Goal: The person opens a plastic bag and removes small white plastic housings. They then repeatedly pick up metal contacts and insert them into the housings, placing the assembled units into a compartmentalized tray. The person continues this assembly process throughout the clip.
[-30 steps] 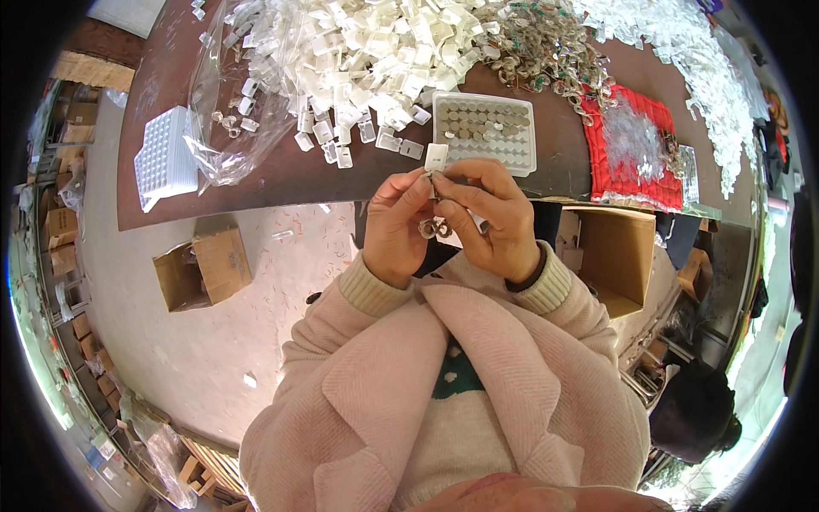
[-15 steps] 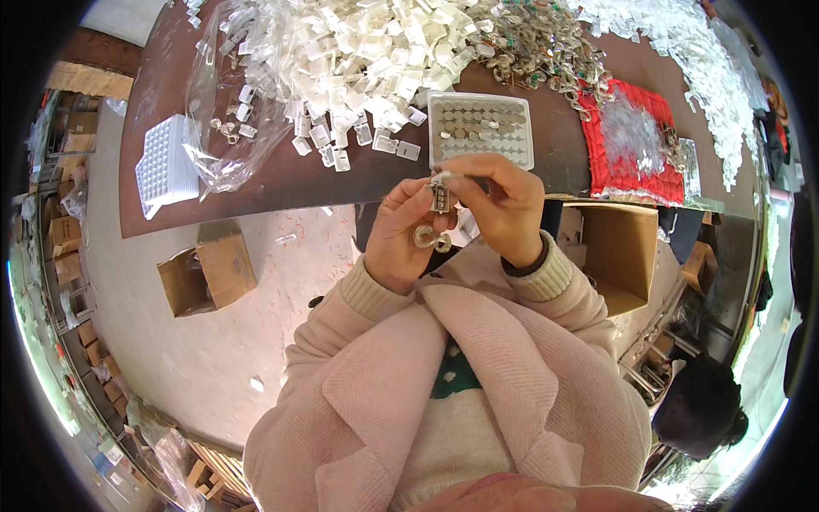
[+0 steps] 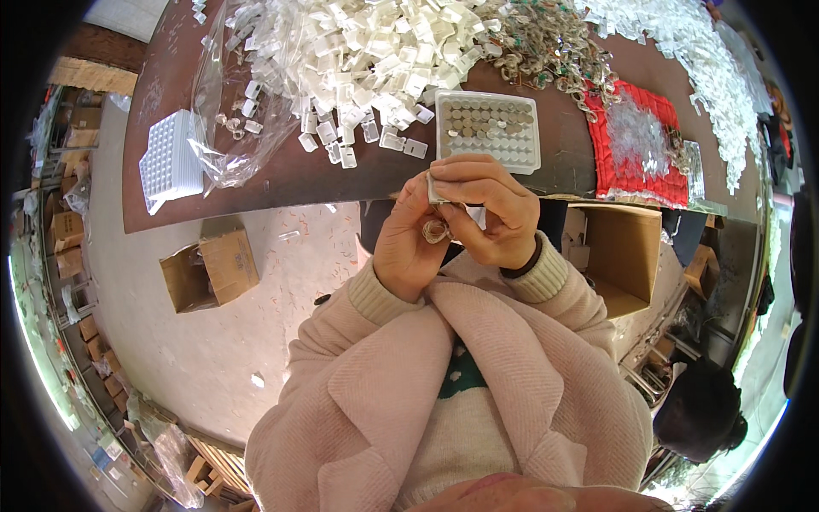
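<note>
Pinching a small white plastic case (image 3: 433, 189) between the fingers of our left hand (image 3: 408, 243) and right hand (image 3: 499, 213), nearer us than the disc tray (image 3: 537, 141), we might drop it if a finger snags the coiled wire (image 3: 436, 230) beneath.

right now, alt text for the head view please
A bare left hand and right hand hold a small white plastic piece above a pale coiled strand, near a brown table bearing piled white plastic cases and a white tray of round metallic discs.
</note>
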`<state>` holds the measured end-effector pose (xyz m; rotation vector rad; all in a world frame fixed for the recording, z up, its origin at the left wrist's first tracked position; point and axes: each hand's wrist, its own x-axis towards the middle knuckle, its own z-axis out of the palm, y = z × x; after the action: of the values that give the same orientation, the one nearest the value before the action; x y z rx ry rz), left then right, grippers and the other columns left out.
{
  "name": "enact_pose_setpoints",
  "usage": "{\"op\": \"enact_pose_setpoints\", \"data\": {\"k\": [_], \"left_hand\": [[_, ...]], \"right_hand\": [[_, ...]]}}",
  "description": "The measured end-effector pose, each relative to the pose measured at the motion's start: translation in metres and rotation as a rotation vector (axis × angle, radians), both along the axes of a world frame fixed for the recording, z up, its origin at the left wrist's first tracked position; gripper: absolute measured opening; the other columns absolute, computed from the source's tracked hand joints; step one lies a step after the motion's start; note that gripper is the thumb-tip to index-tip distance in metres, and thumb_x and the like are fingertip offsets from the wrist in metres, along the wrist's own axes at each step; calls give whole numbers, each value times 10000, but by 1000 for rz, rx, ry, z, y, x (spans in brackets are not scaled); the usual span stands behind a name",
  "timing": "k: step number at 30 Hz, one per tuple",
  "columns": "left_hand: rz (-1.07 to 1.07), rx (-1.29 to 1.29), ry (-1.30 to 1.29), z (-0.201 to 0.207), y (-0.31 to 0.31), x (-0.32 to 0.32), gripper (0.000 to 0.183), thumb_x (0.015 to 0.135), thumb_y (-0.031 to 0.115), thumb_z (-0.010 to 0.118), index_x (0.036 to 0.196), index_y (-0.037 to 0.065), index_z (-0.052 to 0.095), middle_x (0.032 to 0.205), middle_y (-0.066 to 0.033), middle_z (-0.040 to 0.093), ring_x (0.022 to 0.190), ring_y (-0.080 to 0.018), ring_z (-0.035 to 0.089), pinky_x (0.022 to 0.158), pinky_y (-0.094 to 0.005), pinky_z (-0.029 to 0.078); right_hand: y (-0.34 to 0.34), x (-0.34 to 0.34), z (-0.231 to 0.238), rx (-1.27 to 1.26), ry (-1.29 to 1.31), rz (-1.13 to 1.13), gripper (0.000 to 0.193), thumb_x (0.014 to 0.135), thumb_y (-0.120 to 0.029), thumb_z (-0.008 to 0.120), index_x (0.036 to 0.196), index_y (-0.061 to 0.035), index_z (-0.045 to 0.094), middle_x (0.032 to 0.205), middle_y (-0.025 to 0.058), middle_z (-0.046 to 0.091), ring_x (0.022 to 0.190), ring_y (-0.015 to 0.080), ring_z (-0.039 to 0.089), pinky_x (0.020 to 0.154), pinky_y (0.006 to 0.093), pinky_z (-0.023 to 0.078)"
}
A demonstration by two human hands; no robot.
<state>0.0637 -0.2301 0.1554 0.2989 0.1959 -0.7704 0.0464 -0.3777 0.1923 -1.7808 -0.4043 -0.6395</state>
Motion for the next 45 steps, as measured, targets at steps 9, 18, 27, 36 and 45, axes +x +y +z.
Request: {"op": "enact_pose_setpoints", "data": {"k": [9, 18, 27, 36, 45], "left_hand": [[12, 101, -45, 5, -4, -10, 397, 1016, 426, 574, 1263, 117, 551, 1140, 2, 607, 1099, -139, 559, 962, -334, 472], [-43, 169, -191, 12, -20, -5, 182, 1022, 271, 591, 988, 95, 562, 864, -37, 528, 790, -156, 426, 783, -316, 388], [-30, 185, -190, 11, -24, -5, 193, 1017, 276, 595, 1014, 83, 586, 863, -42, 546, 774, -151, 437, 751, -310, 378], [-69, 206, -211, 12, -24, -6, 205, 1008, 273, 609, 1031, 70, 589, 886, -51, 568, 798, -162, 463, 777, -334, 403], [-103, 139, -197, 9, -23, -5, 196, 1019, 265, 588, 1029, 69, 578, 895, -59, 566, 811, -161, 455, 782, -337, 405]], "right_hand": [[-6, -3, 1, -148, -85, -38, 317, 773, 99, 690, 1078, 13, 689, 1141, 198, 698, 1106, 357, 667, 939, 414, 531], [-83, -48, -10, -312, 108, -461, 270, 843, -39, 731, 1113, -47, 731, 1094, 116, 726, 963, 296, 680, 818, 361, 534], [-193, -85, -41, -351, 374, -1072, 175, 838, -26, 733, 1010, -52, 754, 857, 123, 703, 685, 221, 650, 646, 313, 518], [-197, -84, -48, -608, 401, -1038, 71, 871, -80, 701, 931, -42, 698, 869, 143, 677, 789, 353, 669, 667, 413, 533], [-173, -77, -21, -289, 348, -859, 124, 906, 54, 621, 1014, -7, 623, 851, 114, 667, 740, 210, 670, 656, 318, 528]]}}
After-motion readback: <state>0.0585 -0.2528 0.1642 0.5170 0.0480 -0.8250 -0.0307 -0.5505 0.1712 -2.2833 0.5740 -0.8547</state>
